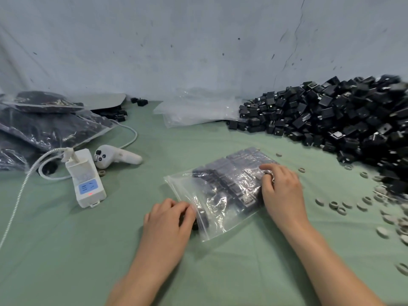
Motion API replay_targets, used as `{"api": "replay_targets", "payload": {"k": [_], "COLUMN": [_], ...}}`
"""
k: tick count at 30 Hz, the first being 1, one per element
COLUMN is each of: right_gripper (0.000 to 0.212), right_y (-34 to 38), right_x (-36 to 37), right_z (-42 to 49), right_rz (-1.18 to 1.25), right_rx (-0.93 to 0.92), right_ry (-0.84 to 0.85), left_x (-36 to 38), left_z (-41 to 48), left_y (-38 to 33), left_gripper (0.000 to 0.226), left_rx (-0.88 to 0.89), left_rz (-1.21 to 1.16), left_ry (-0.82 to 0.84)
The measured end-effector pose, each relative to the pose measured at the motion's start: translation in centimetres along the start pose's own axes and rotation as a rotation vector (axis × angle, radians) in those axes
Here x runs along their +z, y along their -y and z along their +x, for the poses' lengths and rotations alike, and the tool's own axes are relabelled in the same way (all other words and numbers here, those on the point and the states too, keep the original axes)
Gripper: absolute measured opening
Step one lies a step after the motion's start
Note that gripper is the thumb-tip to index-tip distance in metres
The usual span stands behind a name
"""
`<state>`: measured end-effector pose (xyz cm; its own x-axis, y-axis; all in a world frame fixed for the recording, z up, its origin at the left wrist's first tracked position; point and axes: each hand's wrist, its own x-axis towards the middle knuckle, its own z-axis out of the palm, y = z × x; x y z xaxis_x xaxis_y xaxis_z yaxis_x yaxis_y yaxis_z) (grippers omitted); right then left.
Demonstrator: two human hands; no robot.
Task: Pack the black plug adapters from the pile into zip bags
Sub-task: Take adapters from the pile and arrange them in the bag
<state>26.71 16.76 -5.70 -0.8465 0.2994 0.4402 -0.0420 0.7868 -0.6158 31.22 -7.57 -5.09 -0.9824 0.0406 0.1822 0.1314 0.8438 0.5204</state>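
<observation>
A clear zip bag (223,195) lies flat on the green cloth in front of me, filled with rows of black plug adapters. My left hand (170,219) sits at the bag's open zip edge with fingers curled around a black adapter at the mouth. My right hand (280,191) rests on the bag's right side, fingers bent down on the plastic over the adapters. A large pile of loose black plug adapters (335,115) covers the right rear of the table.
Filled bags (44,124) are stacked at the far left. Empty clear bags (194,109) lie at the back centre. A white power strip (85,177) with cable and a white controller (114,156) sit left of centre. Several small rings (364,204) are scattered at right.
</observation>
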Motion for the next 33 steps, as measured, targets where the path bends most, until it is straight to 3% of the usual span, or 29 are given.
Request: {"api": "replay_targets", "payload": {"k": [5, 8, 13, 17, 23, 33], "right_gripper": [0.027, 0.029, 0.025, 0.026, 0.025, 0.028], "right_y": [-0.1, -0.3, -0.1, -0.2, -0.1, 0.2], "right_x": [0.0, -0.1, 0.0, 0.1, 0.1, -0.1], "right_z": [0.0, 0.0, -0.1, -0.1, -0.2, -0.3], "right_rz": [0.034, 0.054, 0.038, 0.019, 0.001, -0.019], "right_rx": [0.024, 0.051, 0.006, -0.003, -0.031, -0.027], "right_ry": [-0.033, -0.041, -0.033, -0.027, -0.029, -0.018], "left_x": [-0.4, 0.0, 0.8, 0.9, 0.6, 0.9], "left_z": [-0.2, -0.5, -0.6, -0.8, -1.1, -1.0], "left_y": [0.1, -0.5, -1.2, -1.3, -1.4, -1.5], "left_gripper": [0.037, 0.051, 0.031, 0.038, 0.018, 0.016], "left_rx": [-0.018, -0.006, 0.008, -0.013, -0.081, -0.088], "left_rz": [-0.246, -0.160, -0.073, -0.219, -0.356, -0.480], "left_ry": [-0.021, -0.001, 0.009, -0.023, -0.014, 0.041]}}
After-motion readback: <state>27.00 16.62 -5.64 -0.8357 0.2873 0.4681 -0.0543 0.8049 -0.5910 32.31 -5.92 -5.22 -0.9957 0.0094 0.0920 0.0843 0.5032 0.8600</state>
